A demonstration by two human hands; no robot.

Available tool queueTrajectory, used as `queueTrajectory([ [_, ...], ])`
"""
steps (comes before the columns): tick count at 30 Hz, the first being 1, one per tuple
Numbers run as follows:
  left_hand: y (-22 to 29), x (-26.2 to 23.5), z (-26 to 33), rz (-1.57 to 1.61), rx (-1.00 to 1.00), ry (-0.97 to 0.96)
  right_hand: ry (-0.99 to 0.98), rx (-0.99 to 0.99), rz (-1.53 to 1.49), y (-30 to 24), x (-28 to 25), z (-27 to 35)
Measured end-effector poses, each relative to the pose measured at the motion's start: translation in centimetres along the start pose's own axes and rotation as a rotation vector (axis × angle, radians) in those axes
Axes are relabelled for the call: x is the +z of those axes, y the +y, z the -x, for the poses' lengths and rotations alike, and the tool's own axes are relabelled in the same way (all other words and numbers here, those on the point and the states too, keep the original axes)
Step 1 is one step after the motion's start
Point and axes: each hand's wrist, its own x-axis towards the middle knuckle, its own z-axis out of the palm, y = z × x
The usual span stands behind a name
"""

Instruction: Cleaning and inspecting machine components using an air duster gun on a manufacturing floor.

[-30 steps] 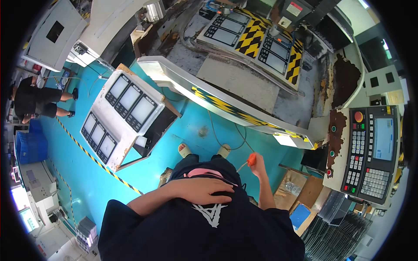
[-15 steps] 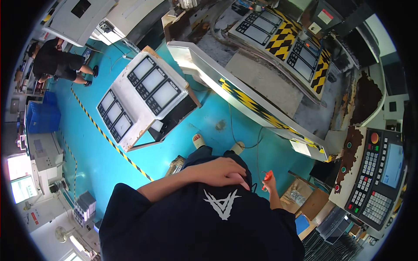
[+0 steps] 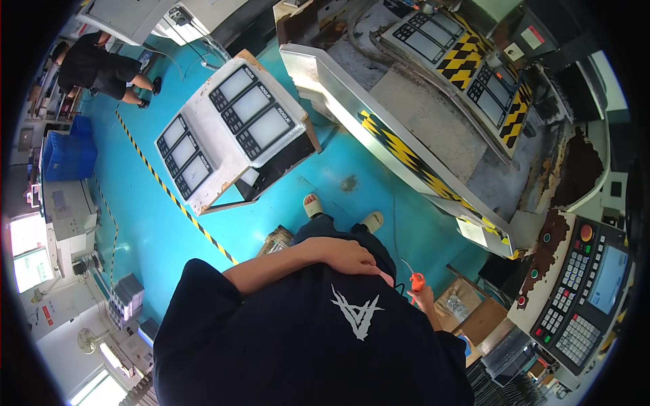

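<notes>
My left hand [image 3: 349,257] rests in front of my waist, palm down, with its fingers curled together. A small pale pink thing [image 3: 385,277] shows at its fingertips; its kind is unclear. Lower right, my right hand [image 3: 423,296] is wrapped round an orange air blow gun [image 3: 417,281] with a thin nozzle pointing up and away. Ahead to the left, a worn white bench [image 3: 220,152] carries several black-framed panels [image 3: 249,108] with pale windows, apart from both hands.
On the right stands an open machine [image 3: 413,122] with similar panels on its bed and a striped front edge [image 3: 406,159]. Its keypad control panel [image 3: 582,291] is at far right. A cardboard box [image 3: 484,321] sits beside my right arm. Another person [image 3: 101,64] stands far left.
The view has shifted, so bench and machine sit slightly higher and further right. The blow gun's nozzle now tilts more upright. Both hands stay near my waist.
</notes>
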Motion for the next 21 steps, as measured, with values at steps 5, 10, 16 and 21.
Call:
queueTrajectory([
  [5, -0.6, 0.0, -0.7, 0.009, 0.032, 0.011, -0.113, 0.095, -0.22, -0.9, 1.8, -1.3],
  [10, -0.6, 0.3, 0.6, 0.031, 0.02, 0.071, 0.041, -0.382, 0.195, -4.1, 3.7, -1.7],
  [16, -7.2, 1.9, 3.9, -0.01, 0.02, 0.636, -0.034, 0.06, -0.836, -7.9, 4.0, -6.4],
  [21, -11.1, 5.5, 11.3, 0.032, -0.316, 0.703, 0.117, -0.447, -0.405, -27.8, -8.0, 2.4],
])
